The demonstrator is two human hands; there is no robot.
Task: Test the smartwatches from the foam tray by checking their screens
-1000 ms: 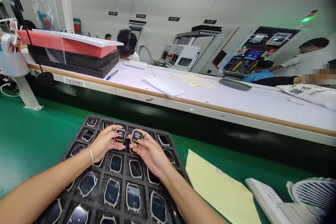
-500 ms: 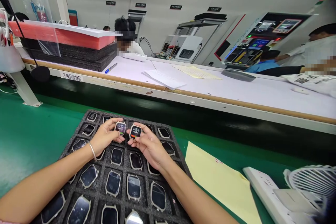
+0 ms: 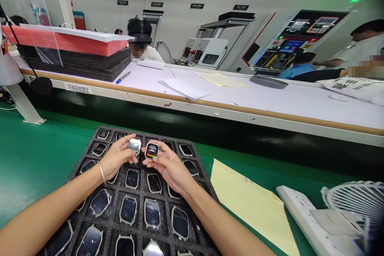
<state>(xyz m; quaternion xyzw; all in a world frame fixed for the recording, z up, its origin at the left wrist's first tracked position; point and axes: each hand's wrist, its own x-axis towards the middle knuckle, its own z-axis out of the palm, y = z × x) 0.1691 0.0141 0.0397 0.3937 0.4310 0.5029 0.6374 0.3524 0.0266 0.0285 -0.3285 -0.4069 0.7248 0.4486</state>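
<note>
A black foam tray (image 3: 141,198) lies on the green bench in front of me, its pockets filled with several smartwatch bodies. My left hand (image 3: 115,160) pinches one watch body (image 3: 134,145) whose screen looks pale and washed out. My right hand (image 3: 168,166) holds a second watch body (image 3: 151,150) with a lit screen showing red and green bars. Both watches are raised just above the far rows of the tray, side by side. A thin bangle circles my left wrist.
A yellow sheet (image 3: 252,204) lies right of the tray, then a white power strip (image 3: 303,216) and a small white fan (image 3: 357,204). Beyond a dark gap runs a white table (image 3: 270,108) with papers, a pen and stacked foam (image 3: 78,62). Other people sit behind it.
The screen of the watch in my left hand went from red and green bars to a pale display. Both hands stayed together over the tray's far rows while my view shifted slightly.
</note>
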